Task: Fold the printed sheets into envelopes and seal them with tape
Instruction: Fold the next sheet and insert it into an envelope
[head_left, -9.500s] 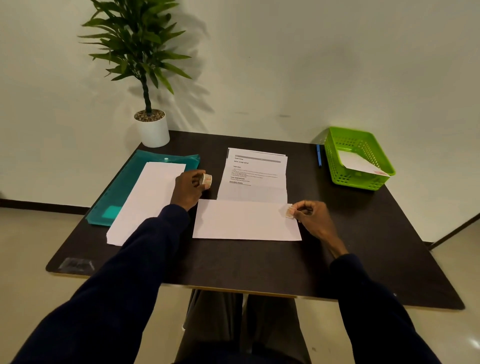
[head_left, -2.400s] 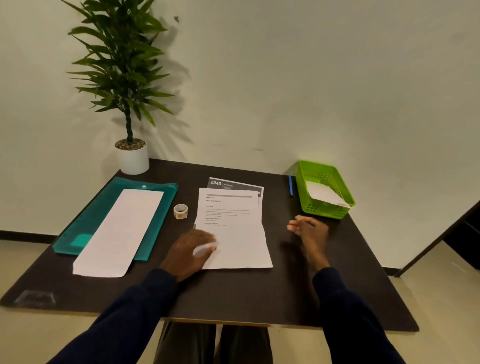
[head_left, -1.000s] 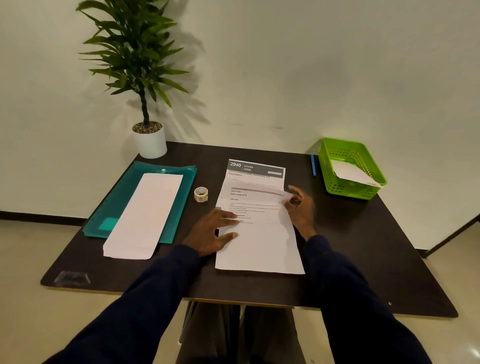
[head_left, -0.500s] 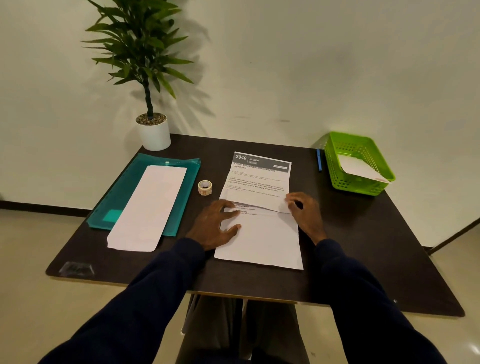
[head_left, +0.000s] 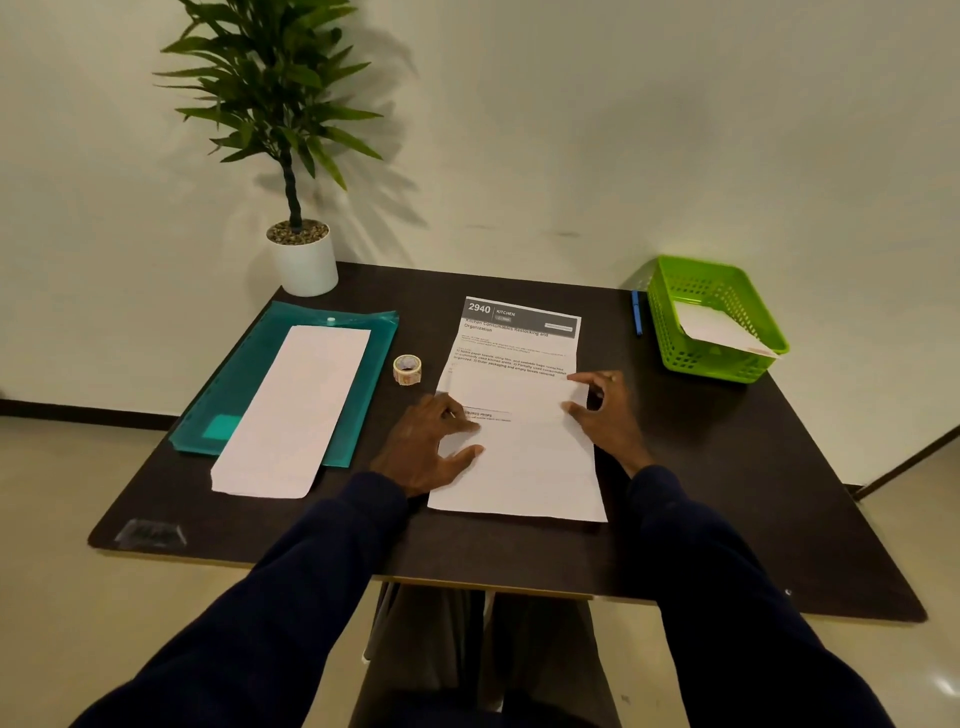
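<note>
1. Although no tape shows on it, a long white folded sheet (head_left: 293, 410) lies on the teal plastic folder (head_left: 234, 384). I cannot tell whether it is finished or waiting.
2. The tape roll (head_left: 407, 369) stands alone just right of the folder, so sealing looks still to come.
3. The left hand (head_left: 431, 447) lies with its fingers spread flat on the left edge of the printed sheet (head_left: 519, 467), pressing it down and gripping nothing.
4. That sheet sits mid-table with its header away from the person. A blank band crosses its middle like a flap being turned over. I judge this an early fold, with further folds and the taping left.
5. The right hand (head_left: 605, 415) has thumb and forefinger closed on the band's right end.
6. The green basket (head_left: 711, 364) at the far right holds one folded white piece (head_left: 719, 330), probably a finished envelope.
7. For room, on the left the folder, the roll and the potted plant (head_left: 301, 260) crowd that side, and the folded sheet's near end overhangs the folder.
8. In the centre, the printed sheet's near edge lies close to the front edge of the table (head_left: 727, 493), leaving little room to pull it closer.
9. On the right, bare tabletop lies between the sheet and the basket. A blue pen (head_left: 636, 312) rests just left of the basket, well clear of the hands.
</note>
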